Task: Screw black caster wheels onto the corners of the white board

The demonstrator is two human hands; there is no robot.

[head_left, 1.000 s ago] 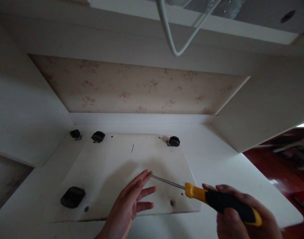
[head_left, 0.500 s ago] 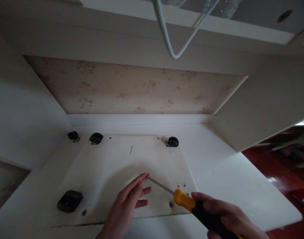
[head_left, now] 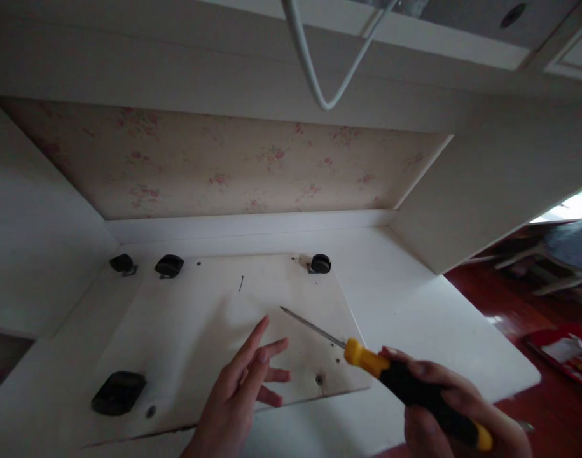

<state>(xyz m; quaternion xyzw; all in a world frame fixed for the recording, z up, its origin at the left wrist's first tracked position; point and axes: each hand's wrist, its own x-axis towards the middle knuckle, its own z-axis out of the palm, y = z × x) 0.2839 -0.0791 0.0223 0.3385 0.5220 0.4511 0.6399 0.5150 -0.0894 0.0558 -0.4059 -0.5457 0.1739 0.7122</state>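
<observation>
My right hand [head_left: 443,394] is wrapped around the black-and-yellow handle of a screwdriver [head_left: 367,357], whose thin metal shaft points up and to the left. My left hand [head_left: 245,369] is open, its fingers spread, just left of the screwdriver's tip and apart from it. Beneath both hands lies a flat white board [head_left: 186,331] with screw holes. Black caster wheels sit at its corners: one at the back right [head_left: 320,263], one at the back left [head_left: 169,266] and one at the front left [head_left: 119,393]. Near its front right corner is a round metal insert [head_left: 319,380].
Another black caster [head_left: 122,262] stands on the white desktop [head_left: 415,331] at the left. White panels rise on both sides, with floral wallpaper [head_left: 271,165] behind. A white cable [head_left: 326,102] hangs down from above. The floor [head_left: 481,312] at right is red.
My left fingers have come off the screwdriver's tip and spread apart. The screwdriver has been drawn slightly up and right in my right hand. The view has shifted a little to the right.
</observation>
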